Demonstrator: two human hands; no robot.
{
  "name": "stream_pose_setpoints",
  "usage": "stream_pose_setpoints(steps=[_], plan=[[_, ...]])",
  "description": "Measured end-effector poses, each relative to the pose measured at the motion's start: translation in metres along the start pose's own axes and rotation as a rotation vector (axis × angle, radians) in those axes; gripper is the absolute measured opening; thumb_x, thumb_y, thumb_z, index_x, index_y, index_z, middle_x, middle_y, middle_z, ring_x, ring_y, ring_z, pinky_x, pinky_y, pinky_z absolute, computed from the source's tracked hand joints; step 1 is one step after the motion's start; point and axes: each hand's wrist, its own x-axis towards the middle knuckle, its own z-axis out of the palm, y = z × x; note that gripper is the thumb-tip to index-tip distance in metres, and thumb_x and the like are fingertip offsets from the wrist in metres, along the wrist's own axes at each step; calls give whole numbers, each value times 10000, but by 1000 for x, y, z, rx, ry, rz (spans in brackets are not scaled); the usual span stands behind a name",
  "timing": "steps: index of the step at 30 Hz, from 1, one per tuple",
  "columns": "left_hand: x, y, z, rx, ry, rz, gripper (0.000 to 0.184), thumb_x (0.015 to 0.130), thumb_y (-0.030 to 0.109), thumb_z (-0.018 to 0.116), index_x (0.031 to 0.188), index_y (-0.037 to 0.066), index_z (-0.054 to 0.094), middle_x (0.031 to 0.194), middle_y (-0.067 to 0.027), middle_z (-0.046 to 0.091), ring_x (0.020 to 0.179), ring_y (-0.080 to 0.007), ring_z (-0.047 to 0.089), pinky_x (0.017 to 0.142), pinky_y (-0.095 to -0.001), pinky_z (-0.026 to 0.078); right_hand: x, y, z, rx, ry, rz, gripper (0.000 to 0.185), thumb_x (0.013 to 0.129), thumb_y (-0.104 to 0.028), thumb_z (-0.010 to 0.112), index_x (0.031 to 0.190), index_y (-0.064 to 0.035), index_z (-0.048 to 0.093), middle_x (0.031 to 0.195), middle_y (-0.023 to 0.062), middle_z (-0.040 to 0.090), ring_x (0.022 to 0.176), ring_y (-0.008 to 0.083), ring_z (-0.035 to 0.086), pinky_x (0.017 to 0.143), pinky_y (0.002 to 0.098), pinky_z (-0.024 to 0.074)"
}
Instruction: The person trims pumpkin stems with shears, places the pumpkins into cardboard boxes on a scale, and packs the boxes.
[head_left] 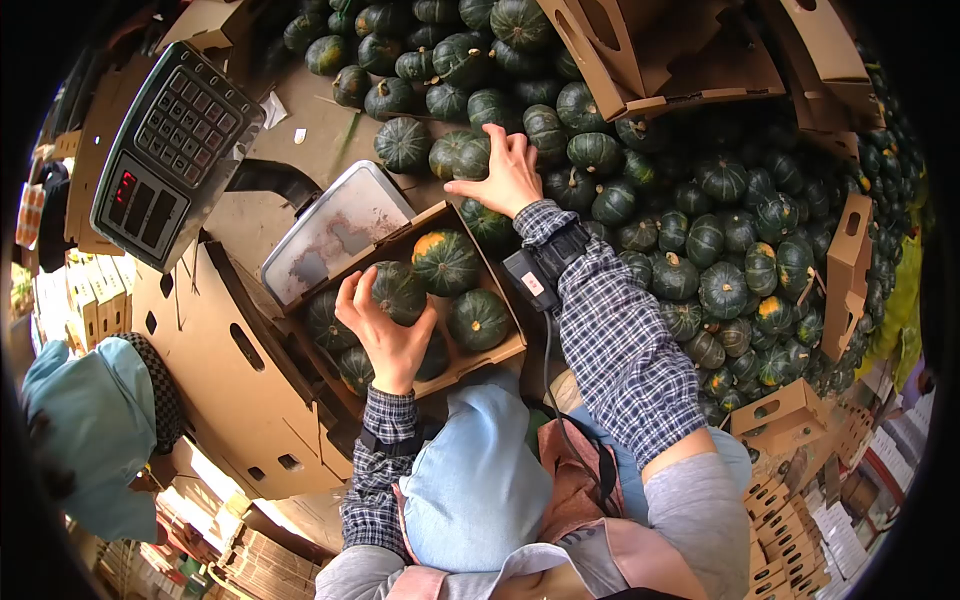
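Observation:
A cardboard box (512,357) stands on a scale, with several dark green squashes inside. Over the box, my left hand (385,330) curls its fingers and thumb round a green squash (399,291). Another squash with an orange patch (446,262) lies beside it, and one more (479,320) sits at the box's right side. Beyond the box, my right hand (503,172) reaches to the squash pile, thumb and fingers spread over a squash (471,158). Whether its fingertips touch that squash is hard to tell.
The metal scale platform (338,230) shows beyond the box, its keypad display (170,150) at upper left. Squashes (722,290) cover the floor to the right. Open cartons (690,95) stand at the top. A person in a light blue covering (95,430) is at far left.

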Motion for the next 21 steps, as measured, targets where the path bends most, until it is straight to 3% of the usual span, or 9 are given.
stream_pose_setpoints(steps=[5, 6, 8, 9, 11, 13, 14, 16, 21], plan=[[1, 1, 1, -36, 6, 36, 740, 590, 65, 731, 1244, 67, 385, 1221, -174, 364, 1152, -337, 354, 987, -425, 310, -9, 3, -16, -236, 66, -94, 788, 556, -357, 777, 1227, -165, 413, 1098, 130, 419, 1063, 339, 446, 881, 491, 389], [2, 1, 0, -32, 9, 35, 737, 592, 64, 732, 1242, 67, 386, 1221, -174, 365, 1152, -338, 354, 986, -425, 310, -19, 10, -29, -279, 170, -219, 724, 519, -327, 759, 1151, -160, 449, 1064, 122, 427, 1025, 325, 458, 810, 482, 377], [2, 0, 0, -32, 12, 16, 736, 594, 64, 733, 1242, 68, 384, 1222, -175, 366, 1152, -338, 352, 985, -427, 308, -45, 17, -64, -582, 119, -264, 693, 508, -312, 778, 1117, -170, 481, 1048, 107, 438, 1014, 295, 460, 772, 469, 367], [2, 1, 0, -34, 8, 3, 737, 595, 64, 733, 1243, 69, 382, 1223, -174, 366, 1152, -338, 351, 985, -429, 307, -54, 18, -75, -797, 45, -194, 590, 585, -294, 757, 1101, -171, 498, 1063, 109, 455, 1028, 289, 457, 793, 484, 369], [1, 1, 0, -40, 0, 9, 742, 596, 64, 735, 1245, 71, 376, 1225, -174, 367, 1152, -338, 351, 986, -430, 304, -58, 48, -63, -1099, 239, -155, 480, 692, -243, 691, 1128, -157, 508, 1143, 134, 469, 1106, 310, 439, 863, 526, 363], [2, 2, 2, -46, 5, 41, 748, 597, 64, 737, 1248, 73, 369, 1227, -175, 367, 1151, -340, 352, 987, -431, 302, -64, 39, -52, -1036, 163, -260, 500, 738, -176, 642, 1210, -114, 490, 1275, 158, 435, 1227, 326, 377, 968, 571, 310], [1, 2, 2, -37, 2, 55, 758, 596, 63, 740, 1252, 75, 361, 1229, -176, 367, 1151, -341, 353, 986, -431, 304, -63, 41, -37, -837, 103, -485, 554, 705, -169, 670, 1225, -134, 480, 1238, 150, 447, 1213, 303, 386, 960, 529, 327], [0, 3, 0, -40, 10, 60, 758, 594, 62, 740, 1251, 75, 362, 1228, -177, 368, 1152, -343, 354, 985, -431, 305, -56, 28, -3, -634, -170, -541, 615, 656, -157, 695, 1227, -179, 470, 1104, 100, 471, 1089, 265, 444, 870, 469, 364], [-1, 1, 0, -43, 36, 71, 772, 592, 64, 755, 1252, 75, 355, 1237, -184, 361, 1159, -344, 362, 986, -437, 316, -35, 36, 45, -782, -113, -582, 456, 739, -172, 628, 1175, -218, 500, 1074, 113, 482, 1054, 262, 449, 887, 547, 334]])
